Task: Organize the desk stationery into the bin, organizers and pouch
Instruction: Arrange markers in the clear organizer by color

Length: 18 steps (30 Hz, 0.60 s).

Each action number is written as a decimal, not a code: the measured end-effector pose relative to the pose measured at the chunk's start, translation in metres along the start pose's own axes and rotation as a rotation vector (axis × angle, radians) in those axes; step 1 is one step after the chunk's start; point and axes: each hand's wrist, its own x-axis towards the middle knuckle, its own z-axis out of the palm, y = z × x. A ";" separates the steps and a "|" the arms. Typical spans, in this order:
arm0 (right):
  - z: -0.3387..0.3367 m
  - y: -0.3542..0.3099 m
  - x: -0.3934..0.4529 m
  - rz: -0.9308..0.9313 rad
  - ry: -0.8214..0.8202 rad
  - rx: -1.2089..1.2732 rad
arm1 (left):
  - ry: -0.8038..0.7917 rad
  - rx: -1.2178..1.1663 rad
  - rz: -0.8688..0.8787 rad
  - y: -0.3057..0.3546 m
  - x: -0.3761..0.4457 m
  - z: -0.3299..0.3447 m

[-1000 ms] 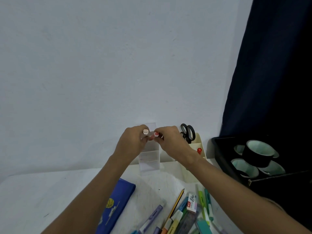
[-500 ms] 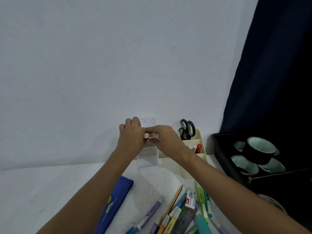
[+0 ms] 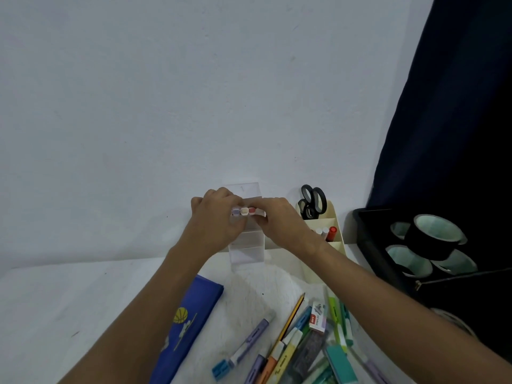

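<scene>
Both hands meet over a clear plastic organizer (image 3: 246, 245) that stands against the pale wall at the back of the white worktop (image 3: 55, 300). The left hand (image 3: 219, 220) and the right hand (image 3: 279, 220) together pinch a short row of three small capped items (image 3: 244, 211), lilac, cream and red, held level just above the organizer's stepped, see-through compartments; the fingers of both hands are curled round the row's ends and hide what lies beneath. Just right of it stands a cream plastic organizer (image 3: 332, 214) with black-handled scissors (image 3: 313, 202) upright in its rear slot and a red-capped stick (image 3: 331, 233) beside white-capped ones in the next slot. Further right, a black bin (image 3: 371, 245) holds several rolls of dark tape (image 3: 432, 236) with pale green cores. Near the left forearm lies a flat blue fabric pouch (image 3: 191, 322) printed with a yellow basketball. In the foreground a loose heap covers the worktop: a lilac pen (image 3: 252, 339), a yellow-and-black striped pencil (image 3: 291, 317), a small staple box (image 3: 318, 317), and green, orange and yellow highlighters, overlapping one another under the right forearm.
</scene>
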 end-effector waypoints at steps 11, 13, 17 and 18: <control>0.017 0.012 0.002 0.003 0.024 -0.075 | 0.037 -0.083 -0.041 -0.009 0.004 0.013; 0.018 0.014 0.003 -0.001 0.030 -0.107 | 0.050 -0.060 -0.043 -0.008 0.005 0.015; 0.022 0.017 0.006 -0.012 0.017 -0.219 | 0.058 0.000 -0.022 -0.008 0.007 0.018; 0.022 0.017 0.007 -0.015 0.012 -0.236 | 0.057 0.024 -0.014 -0.008 0.007 0.019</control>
